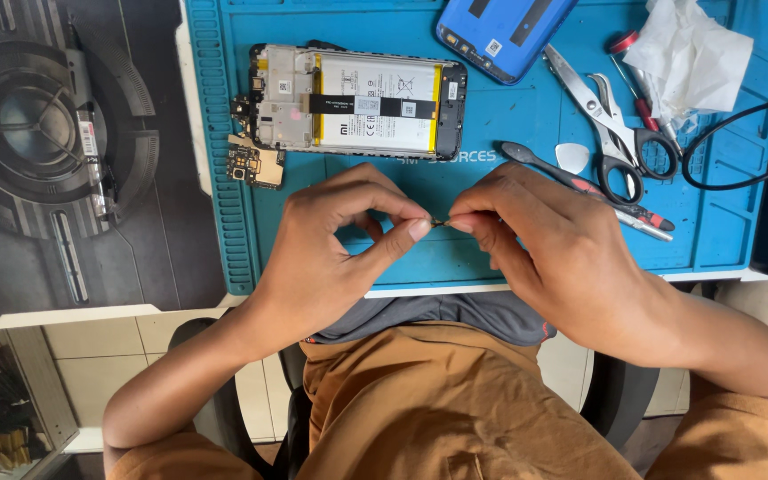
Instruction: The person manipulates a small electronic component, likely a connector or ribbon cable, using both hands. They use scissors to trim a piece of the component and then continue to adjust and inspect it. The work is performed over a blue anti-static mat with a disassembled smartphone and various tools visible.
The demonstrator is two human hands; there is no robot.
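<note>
Head view: our left hand (331, 244) and right hand (544, 253) pinch a tiny part (438, 222) between thumbs and forefingers, above the blue mat (491, 124) and below the opened phone (357, 100). We judge fitting comes next, needing fine alignment.

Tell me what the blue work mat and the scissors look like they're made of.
Work mat: likely silicone or rubber, matte blue, with moulded ridges and compartments along its edge. Scissors: shiny bare metal blades, probably steel, with black handle loops that look like plastic.
</note>
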